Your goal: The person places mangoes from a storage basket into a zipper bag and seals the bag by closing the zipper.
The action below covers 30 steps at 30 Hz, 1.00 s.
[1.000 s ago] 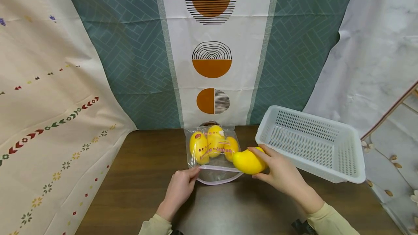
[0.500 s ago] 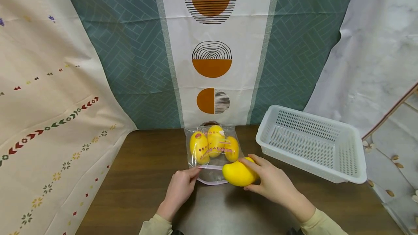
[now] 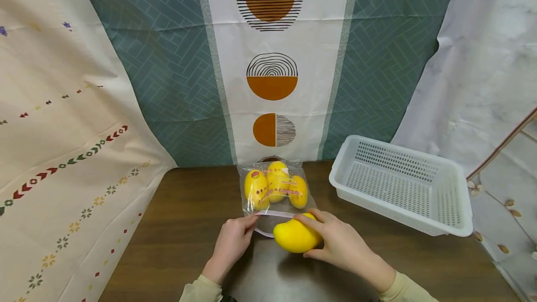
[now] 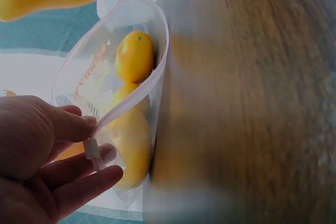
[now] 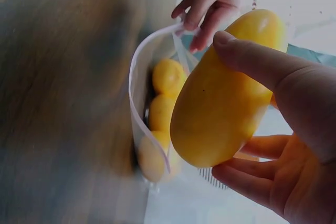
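A clear zip bag (image 3: 286,206) with pink print and a pink-edged mouth lies on the table, its mouth facing me. Inside it are three yellow mangoes (image 3: 277,185). My left hand (image 3: 231,242) pinches the left corner of the bag's mouth, at the zip slider in the left wrist view. Between the thumb and fingers of my right hand (image 3: 341,246) is another mango (image 3: 297,235), held just above and in front of the bag's mouth. Both wrist views show the mouth (image 4: 164,30) spread apart, and the held mango (image 5: 226,103) is outside it.
A white perforated plastic basket (image 3: 388,203) stands at the right on the dark wood table (image 3: 168,241). Patterned cloths hang behind the table (image 3: 180,59) and along its left side (image 3: 84,153); a marbled one (image 3: 495,83) covers the right.
My right hand has carried its mango leftward and a little nearer to me, from the bag's right corner to the front of its mouth. My left hand has stayed at the bag's left corner.
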Each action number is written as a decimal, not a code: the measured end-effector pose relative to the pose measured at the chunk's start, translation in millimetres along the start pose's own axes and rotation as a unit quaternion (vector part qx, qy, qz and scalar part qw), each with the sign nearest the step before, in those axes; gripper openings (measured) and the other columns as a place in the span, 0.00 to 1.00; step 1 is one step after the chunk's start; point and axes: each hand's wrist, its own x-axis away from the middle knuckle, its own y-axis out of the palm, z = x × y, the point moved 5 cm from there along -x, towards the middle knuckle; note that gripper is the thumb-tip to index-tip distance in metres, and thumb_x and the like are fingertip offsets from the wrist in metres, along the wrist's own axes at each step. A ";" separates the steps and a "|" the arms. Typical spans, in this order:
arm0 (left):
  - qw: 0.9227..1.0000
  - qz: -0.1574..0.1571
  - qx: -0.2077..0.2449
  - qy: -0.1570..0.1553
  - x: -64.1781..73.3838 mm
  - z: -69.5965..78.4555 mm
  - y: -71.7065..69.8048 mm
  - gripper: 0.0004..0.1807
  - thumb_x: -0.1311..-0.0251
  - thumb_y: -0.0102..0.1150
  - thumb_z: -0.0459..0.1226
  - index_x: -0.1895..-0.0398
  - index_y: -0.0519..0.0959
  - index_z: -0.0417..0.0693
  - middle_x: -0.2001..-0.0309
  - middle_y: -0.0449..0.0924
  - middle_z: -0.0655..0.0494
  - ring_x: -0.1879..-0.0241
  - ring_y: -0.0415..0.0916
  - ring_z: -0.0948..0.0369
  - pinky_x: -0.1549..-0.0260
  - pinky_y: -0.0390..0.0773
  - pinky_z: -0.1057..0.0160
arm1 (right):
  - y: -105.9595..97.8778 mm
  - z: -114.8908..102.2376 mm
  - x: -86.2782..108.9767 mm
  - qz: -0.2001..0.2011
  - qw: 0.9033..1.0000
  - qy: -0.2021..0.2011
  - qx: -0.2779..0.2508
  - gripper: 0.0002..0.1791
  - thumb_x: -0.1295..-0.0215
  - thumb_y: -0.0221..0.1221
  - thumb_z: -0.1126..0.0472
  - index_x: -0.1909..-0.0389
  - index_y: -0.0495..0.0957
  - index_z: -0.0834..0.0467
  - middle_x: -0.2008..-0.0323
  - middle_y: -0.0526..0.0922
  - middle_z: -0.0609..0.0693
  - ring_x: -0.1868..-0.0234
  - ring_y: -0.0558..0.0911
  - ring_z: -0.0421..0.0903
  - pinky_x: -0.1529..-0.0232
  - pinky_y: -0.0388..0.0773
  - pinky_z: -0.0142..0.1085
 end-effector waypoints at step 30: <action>1.000 -0.021 0.001 -0.002 -1.6 2.8 3.2 0.21 0.40 0.75 0.25 0.44 0.90 0.45 0.48 0.90 0.50 0.51 0.90 0.54 0.54 0.89 0.51 | 51.8 -20.2 -20.2 -0.062 0.998 -0.013 -0.017 0.47 0.46 0.82 0.43 0.25 0.74 0.43 0.35 0.78 0.54 0.39 0.82 0.54 0.49 0.87 0.54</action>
